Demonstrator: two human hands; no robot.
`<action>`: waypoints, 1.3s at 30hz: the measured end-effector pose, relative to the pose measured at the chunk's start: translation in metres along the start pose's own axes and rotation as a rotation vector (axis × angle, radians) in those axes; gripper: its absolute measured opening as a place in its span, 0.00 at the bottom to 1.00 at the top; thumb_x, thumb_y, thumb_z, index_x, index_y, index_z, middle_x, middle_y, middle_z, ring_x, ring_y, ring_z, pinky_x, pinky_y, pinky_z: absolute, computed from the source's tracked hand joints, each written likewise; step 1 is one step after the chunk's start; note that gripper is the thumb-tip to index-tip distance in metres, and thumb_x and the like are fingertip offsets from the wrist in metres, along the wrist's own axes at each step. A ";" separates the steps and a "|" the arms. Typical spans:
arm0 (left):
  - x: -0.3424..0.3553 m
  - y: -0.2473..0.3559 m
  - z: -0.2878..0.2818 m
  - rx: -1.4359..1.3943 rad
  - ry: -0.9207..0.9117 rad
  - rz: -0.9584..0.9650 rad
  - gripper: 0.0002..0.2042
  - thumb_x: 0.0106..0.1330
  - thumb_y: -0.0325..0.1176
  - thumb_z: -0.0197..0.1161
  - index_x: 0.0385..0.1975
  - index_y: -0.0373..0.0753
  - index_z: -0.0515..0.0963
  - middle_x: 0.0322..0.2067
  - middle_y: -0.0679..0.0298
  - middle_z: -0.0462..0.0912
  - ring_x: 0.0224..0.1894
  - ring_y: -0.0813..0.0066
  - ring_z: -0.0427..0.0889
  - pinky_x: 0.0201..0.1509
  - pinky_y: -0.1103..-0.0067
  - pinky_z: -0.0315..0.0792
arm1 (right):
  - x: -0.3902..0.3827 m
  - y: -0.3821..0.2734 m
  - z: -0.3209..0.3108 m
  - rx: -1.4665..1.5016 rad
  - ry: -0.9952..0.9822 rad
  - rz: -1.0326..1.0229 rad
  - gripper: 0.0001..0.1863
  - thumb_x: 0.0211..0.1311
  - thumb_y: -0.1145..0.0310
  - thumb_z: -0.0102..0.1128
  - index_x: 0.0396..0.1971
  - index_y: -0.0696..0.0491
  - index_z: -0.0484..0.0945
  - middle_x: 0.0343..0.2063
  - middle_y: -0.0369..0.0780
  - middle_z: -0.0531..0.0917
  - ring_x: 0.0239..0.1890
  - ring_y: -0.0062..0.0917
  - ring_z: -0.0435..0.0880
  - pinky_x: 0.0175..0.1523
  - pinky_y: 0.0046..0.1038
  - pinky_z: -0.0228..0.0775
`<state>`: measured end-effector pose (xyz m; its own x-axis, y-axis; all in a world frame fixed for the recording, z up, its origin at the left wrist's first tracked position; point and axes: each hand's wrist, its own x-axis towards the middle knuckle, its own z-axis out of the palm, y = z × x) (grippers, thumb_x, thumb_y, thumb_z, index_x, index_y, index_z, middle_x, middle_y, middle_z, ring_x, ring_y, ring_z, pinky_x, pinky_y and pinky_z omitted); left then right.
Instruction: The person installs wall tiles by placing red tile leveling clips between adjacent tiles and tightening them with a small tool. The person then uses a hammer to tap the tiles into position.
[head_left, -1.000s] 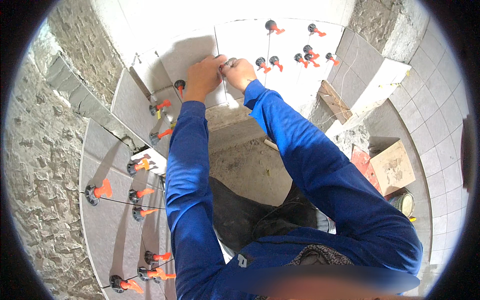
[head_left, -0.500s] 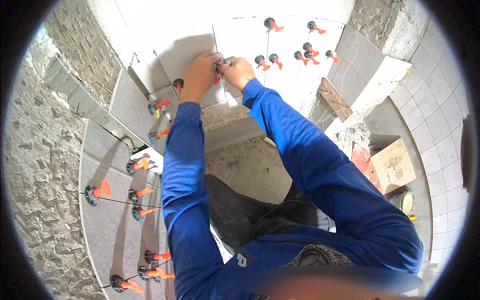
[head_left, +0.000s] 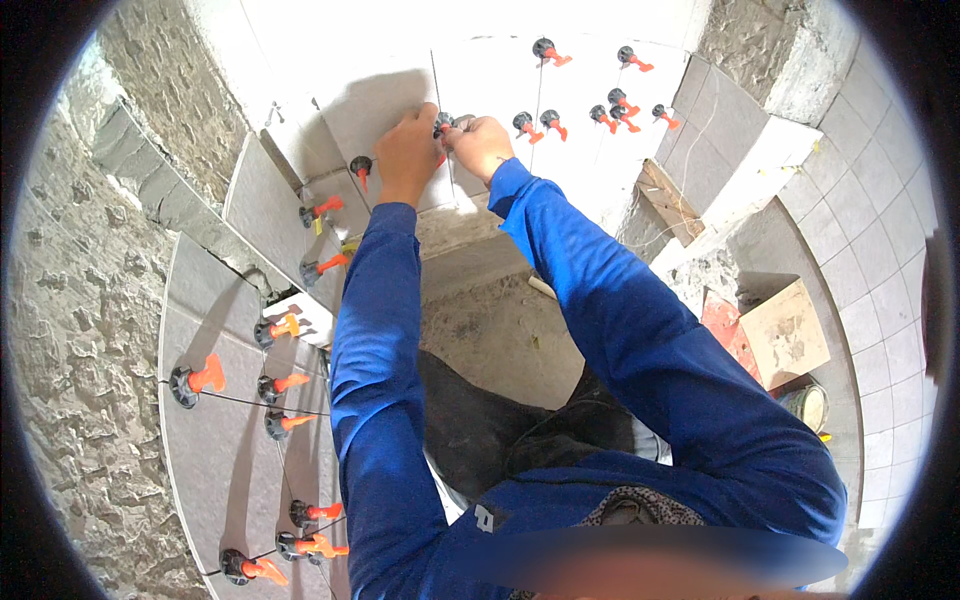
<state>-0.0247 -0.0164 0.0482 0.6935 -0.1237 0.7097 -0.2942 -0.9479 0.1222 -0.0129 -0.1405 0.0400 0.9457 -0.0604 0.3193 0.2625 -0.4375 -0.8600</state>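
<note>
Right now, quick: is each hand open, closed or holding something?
Left hand: fingers curled beside the clip; whether it grips cannot be told.
Right hand: closed, fingertips on the clip.

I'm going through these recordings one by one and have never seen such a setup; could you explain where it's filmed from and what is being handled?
There is no machine here, just a person's two bare hands, reaching out of blue sleeves. The view comes from a wide fisheye camera worn on the head, looking down, so straight edges bend near the rim. The left hand and right hand meet at a black-and-red tile leveler on pale tiles; how each grips it is partly hidden. Other tile levelers stand on those tiles and on the grey tiles at left. Over at right are a tan square panel and a tin.
</note>
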 end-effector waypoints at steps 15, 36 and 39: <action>-0.004 -0.010 0.013 -0.037 0.087 0.155 0.07 0.57 0.33 0.60 0.34 0.46 0.72 0.33 0.65 0.81 0.32 0.58 0.83 0.32 0.64 0.74 | 0.004 0.006 0.003 0.029 -0.003 -0.021 0.18 0.54 0.58 0.58 0.26 0.60 0.82 0.25 0.54 0.82 0.34 0.45 0.83 0.42 0.37 0.73; 0.038 -0.007 -0.017 0.134 -0.261 0.478 0.08 0.55 0.29 0.59 0.35 0.47 0.78 0.33 0.62 0.80 0.36 0.59 0.82 0.38 0.66 0.75 | 0.000 -0.004 0.000 -0.111 0.020 -0.039 0.14 0.52 0.61 0.60 0.26 0.59 0.84 0.26 0.51 0.84 0.33 0.37 0.84 0.42 0.33 0.73; 0.035 -0.010 -0.020 0.087 -0.265 0.440 0.09 0.54 0.29 0.61 0.35 0.47 0.78 0.34 0.62 0.80 0.37 0.59 0.82 0.39 0.67 0.75 | -0.001 -0.004 -0.001 -0.123 0.027 -0.055 0.16 0.52 0.60 0.59 0.27 0.59 0.83 0.27 0.53 0.83 0.34 0.42 0.84 0.42 0.36 0.73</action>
<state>-0.0111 -0.0055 0.0855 0.6625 -0.5758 0.4792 -0.5477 -0.8087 -0.2147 -0.0152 -0.1400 0.0432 0.9245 -0.0567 0.3770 0.2870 -0.5472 -0.7863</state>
